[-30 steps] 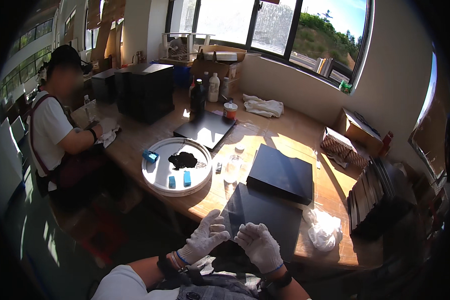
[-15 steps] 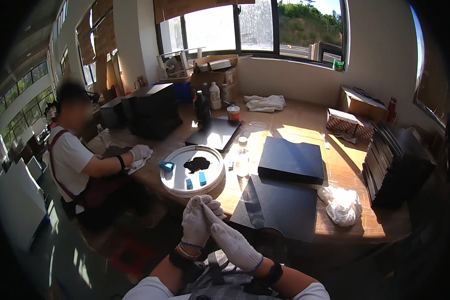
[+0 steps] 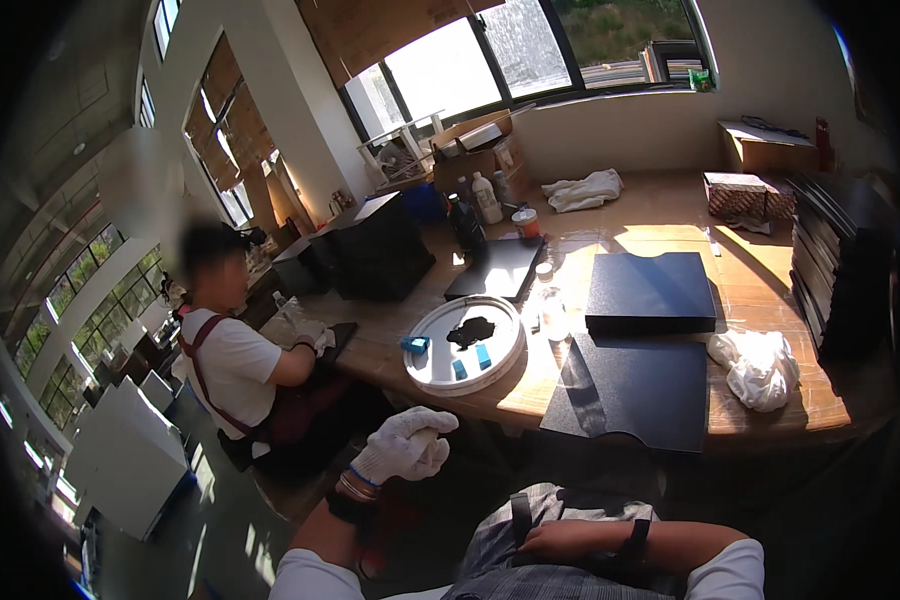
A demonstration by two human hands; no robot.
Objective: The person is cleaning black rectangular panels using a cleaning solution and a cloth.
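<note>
My left hand (image 3: 408, 447), in a white knit glove with a blue cuff edge, is raised in front of the table's near edge. Its fingers are curled closed; whether a loose glove is bunched in them I cannot make out. My right hand (image 3: 560, 540) is bare and lies low against my grey checked apron (image 3: 495, 535), its fingertips hidden. Nearest on the table is a round white lid or tray (image 3: 432, 372) bearing a black smear (image 3: 472, 332) and several blue blocks (image 3: 484, 357). Beside it lies a flat black panel (image 3: 630, 395) with a notched edge.
A thick black slab (image 3: 652, 290), a clear bottle (image 3: 552, 310) and a crumpled white cloth (image 3: 757, 370) are on the table (image 3: 660, 215). Black panels (image 3: 838, 270) stand stacked at right. A co-worker (image 3: 232, 360) with gloved hands sits at left near black boxes (image 3: 375, 245).
My hands have parted. The right hand, gloved before, is now bare and has dropped to my apron. The left stays raised. The view has turned left and tilted.
</note>
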